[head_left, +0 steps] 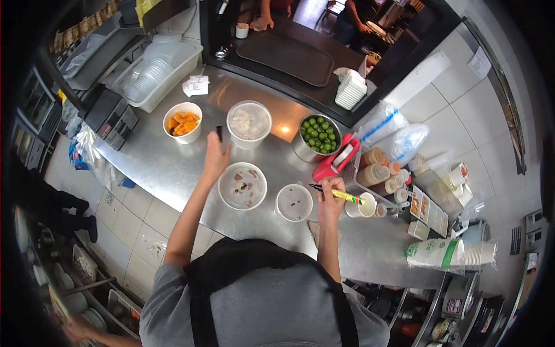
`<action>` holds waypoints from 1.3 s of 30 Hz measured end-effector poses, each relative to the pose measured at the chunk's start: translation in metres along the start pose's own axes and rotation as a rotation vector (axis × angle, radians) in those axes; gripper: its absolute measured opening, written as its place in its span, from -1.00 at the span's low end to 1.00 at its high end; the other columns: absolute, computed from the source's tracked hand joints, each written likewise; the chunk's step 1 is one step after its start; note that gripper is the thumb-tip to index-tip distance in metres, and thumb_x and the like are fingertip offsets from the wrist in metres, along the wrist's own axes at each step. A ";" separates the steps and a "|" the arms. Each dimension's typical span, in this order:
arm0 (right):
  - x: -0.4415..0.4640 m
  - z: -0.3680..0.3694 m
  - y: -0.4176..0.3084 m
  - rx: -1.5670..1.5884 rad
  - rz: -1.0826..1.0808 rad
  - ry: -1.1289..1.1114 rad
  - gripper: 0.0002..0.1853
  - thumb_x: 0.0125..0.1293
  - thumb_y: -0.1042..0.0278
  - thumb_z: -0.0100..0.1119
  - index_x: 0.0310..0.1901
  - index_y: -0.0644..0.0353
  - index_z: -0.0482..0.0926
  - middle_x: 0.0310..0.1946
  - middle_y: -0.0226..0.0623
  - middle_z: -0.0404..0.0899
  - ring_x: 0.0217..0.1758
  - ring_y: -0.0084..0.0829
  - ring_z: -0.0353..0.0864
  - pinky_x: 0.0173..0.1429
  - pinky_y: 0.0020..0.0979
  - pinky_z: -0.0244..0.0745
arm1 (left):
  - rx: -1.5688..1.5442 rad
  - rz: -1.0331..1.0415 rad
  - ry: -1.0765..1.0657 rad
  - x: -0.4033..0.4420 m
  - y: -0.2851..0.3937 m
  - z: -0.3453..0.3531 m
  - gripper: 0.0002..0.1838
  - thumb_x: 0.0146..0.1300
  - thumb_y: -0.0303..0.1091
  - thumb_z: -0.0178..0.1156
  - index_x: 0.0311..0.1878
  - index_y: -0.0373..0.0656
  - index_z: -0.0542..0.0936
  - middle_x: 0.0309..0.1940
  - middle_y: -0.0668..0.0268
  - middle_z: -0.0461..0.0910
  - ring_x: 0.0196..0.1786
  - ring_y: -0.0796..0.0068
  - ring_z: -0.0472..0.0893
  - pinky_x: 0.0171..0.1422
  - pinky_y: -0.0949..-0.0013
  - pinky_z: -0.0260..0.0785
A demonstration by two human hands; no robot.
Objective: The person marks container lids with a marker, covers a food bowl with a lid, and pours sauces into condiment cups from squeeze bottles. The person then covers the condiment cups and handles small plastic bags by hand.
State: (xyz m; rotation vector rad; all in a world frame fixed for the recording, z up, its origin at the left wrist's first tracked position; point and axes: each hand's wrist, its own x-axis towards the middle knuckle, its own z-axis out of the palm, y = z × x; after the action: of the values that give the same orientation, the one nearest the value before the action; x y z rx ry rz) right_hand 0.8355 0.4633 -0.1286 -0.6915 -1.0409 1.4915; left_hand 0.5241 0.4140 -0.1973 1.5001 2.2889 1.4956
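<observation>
In my right hand (330, 199) is a yellow marker (352, 198), its black tip bare and pointing left above a small lidded tub (293, 202). Dark marks show on that tub's lid. My left hand (216, 159) is closed on a small black marker cap (219, 133). Below it stands a wider lidded bowl (242, 186) with brown pieces visible through the lid. Beyond my left hand are a lidded tub with whitish contents (249, 124) and an uncovered white bowl of orange food (182, 123).
A metal pot of green limes (318, 136) and a red tape dispenser (336, 159) stand right of centre. Sauce bottles (374, 174) fill a basket further right. A crate of plastic containers (151, 75) sits back left. Another person's hand (263, 22) shows beyond the dark tray (286, 58).
</observation>
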 end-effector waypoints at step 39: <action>-0.042 0.087 -0.056 -0.036 -0.593 0.034 -0.82 0.39 0.48 -0.10 -0.02 0.27 0.28 -0.58 -0.37 0.38 -0.56 -0.67 0.35 -0.47 -0.64 0.23 | -0.373 0.588 -0.471 -0.096 0.176 -0.031 -0.75 0.11 -0.33 0.21 -0.42 -0.30 0.38 -0.58 0.08 0.38 -0.52 0.02 0.43 -0.43 0.15 0.25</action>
State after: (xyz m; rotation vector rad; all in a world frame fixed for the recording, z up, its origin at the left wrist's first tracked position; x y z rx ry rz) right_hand 0.7931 0.4008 -0.0463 -0.3804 -1.1259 0.9451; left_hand 0.6826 0.3371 -0.0975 2.1988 1.2898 1.3491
